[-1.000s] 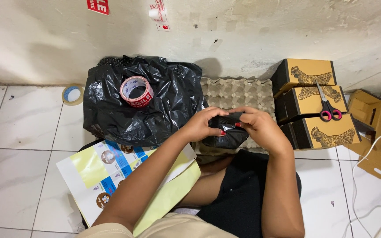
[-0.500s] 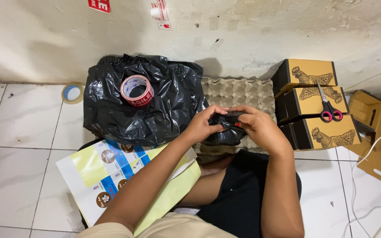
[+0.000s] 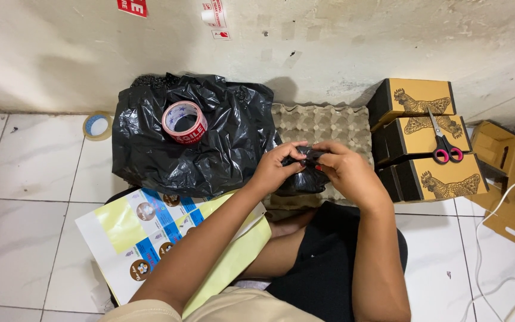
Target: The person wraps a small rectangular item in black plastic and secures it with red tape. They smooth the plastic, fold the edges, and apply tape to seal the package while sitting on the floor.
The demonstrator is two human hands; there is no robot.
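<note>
Now both my hands have drawn closer together than a moment ago: left hand (image 3: 278,168) and right hand (image 3: 346,169) pinch a small black bag (image 3: 306,173) over the egg tray (image 3: 323,124); red tape roll (image 3: 184,122) unmoved.

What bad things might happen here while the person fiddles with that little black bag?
The scissors lie loose on top of the stacked chicken boxes, so a bump might knock them down toward the legs. The tape roll sits on a lumpy black bag and may roll off. Both the left hand and right hand pinch the small black bag; thin plastic may tear if pulled hard.
</note>
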